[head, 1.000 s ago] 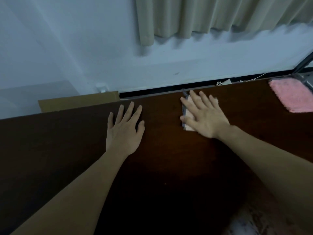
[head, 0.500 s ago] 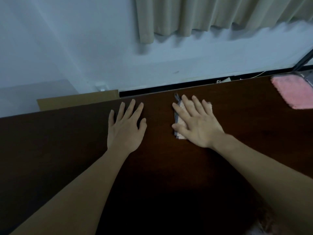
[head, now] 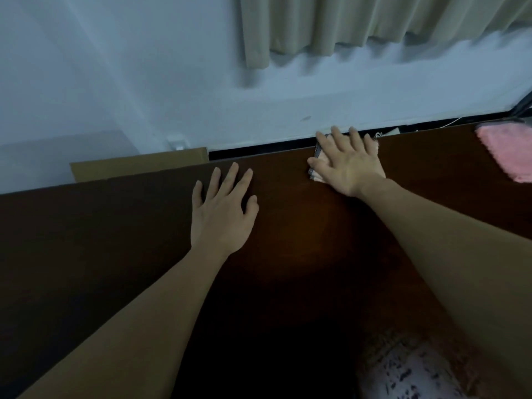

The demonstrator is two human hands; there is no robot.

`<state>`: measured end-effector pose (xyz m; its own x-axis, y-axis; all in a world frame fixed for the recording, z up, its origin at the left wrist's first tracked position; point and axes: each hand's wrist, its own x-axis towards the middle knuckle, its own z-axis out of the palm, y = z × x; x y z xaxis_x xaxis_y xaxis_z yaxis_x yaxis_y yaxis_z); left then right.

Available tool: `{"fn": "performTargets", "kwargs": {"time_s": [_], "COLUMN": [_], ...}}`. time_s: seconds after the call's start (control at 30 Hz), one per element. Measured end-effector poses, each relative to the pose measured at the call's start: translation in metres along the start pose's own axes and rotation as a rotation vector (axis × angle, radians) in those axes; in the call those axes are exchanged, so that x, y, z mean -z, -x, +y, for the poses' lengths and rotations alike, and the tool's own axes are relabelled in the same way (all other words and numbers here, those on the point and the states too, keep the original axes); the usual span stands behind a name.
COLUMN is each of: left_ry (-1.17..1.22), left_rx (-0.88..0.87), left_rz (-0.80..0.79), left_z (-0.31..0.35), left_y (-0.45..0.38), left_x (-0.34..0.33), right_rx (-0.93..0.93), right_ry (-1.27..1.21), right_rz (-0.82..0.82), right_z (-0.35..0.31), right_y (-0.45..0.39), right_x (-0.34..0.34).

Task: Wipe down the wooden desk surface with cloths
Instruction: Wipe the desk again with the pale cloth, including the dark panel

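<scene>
A dark wooden desk (head: 302, 226) fills the lower part of the view. My right hand (head: 348, 165) lies flat with straight fingers on a small pale cloth with a grey edge (head: 316, 175), pressing it at the desk's far edge; most of the cloth is hidden under the hand. My left hand (head: 223, 214) rests flat on the bare wood, fingers spread, to the left of the cloth. A pink fluffy cloth (head: 506, 151) lies on the desk at the far right.
A white wall (head: 144, 82) rises just behind the desk, with a beige curtain (head: 359, 21) hanging above. A cardboard box (head: 138, 165) stands behind the desk's far left edge. A dark gap with a white cable (head: 449, 122) runs along the back.
My right hand has slid the pale cloth away from me to the desk's far edge, after first drawing it slightly left. My left hand has stayed in place.
</scene>
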<state>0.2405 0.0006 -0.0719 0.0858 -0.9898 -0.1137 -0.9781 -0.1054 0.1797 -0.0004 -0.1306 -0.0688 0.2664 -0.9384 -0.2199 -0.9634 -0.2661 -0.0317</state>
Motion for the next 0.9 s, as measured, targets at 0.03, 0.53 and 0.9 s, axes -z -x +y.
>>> {"fn": "performTargets", "kwargs": {"time_s": [0.03,0.53,0.9], "left_ry": [0.001,0.002,0.032], "left_rx": [-0.001,0.003,0.014], "left_rz": [0.004,0.024,0.047], "left_z": [0.0,-0.001,0.0], "left_y": [0.0,-0.001,0.0], "left_x": [0.0,-0.003,-0.004], "right_rx": [-0.005,0.185,0.253], "right_ry": [-0.006,0.052,0.016], "right_rz": [-0.004,-0.012,-0.013], "right_z": [-0.003,-0.03,-0.059], "right_y": [0.003,0.039,0.101], "right_x": [0.0,-0.006,-0.017]}}
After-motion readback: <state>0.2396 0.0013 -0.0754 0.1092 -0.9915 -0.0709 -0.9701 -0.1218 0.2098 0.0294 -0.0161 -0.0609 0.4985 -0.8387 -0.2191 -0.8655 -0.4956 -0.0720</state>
